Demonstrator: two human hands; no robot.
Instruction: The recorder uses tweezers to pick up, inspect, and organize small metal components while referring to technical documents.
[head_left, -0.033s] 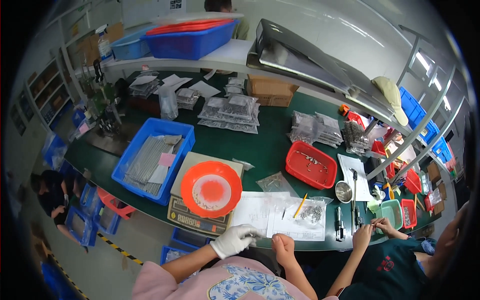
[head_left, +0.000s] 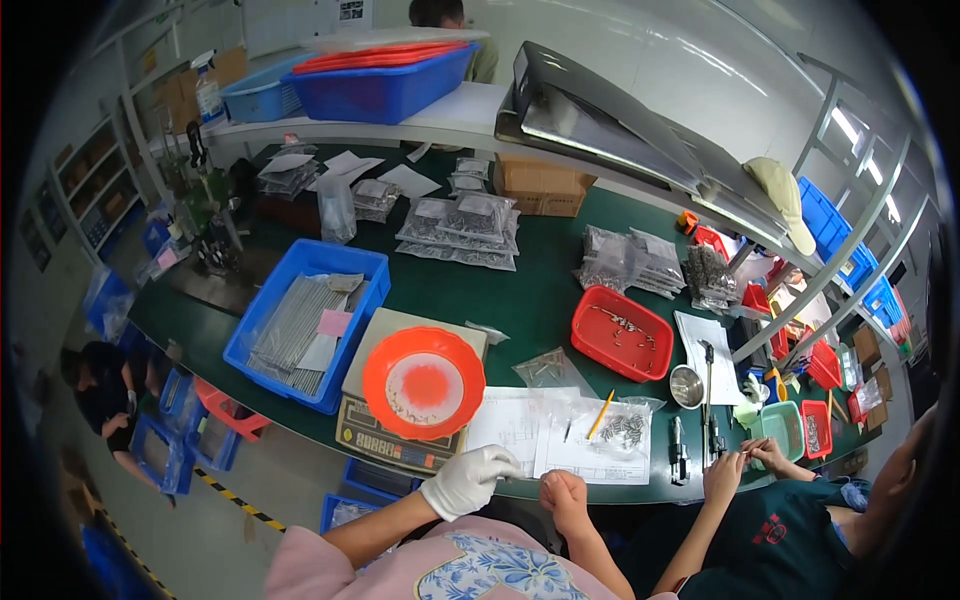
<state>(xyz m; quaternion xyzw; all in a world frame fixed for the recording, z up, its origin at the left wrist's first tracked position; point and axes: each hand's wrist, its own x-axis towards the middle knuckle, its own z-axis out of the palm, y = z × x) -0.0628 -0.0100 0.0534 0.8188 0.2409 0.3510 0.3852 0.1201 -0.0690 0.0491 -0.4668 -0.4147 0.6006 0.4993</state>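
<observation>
My left hand, in a white glove, is closed at the table's front edge with thumb and fingers together. A small thin thing seems to stick out at its fingertips, too small to name. Just right of it, my bare right hand is curled closed, and whatever is in it is hidden. Beyond both hands lie printed sheets. On them rest a yellow pencil and a clear bag of small metal parts. An orange bowl with small pieces in it sits on a weighing scale, ahead of my left hand.
A blue bin of thin rods stands left of the scale. A red tray with small parts and a metal cup are to the right. A co-worker's hands work close on my right. A shelf crosses above the table.
</observation>
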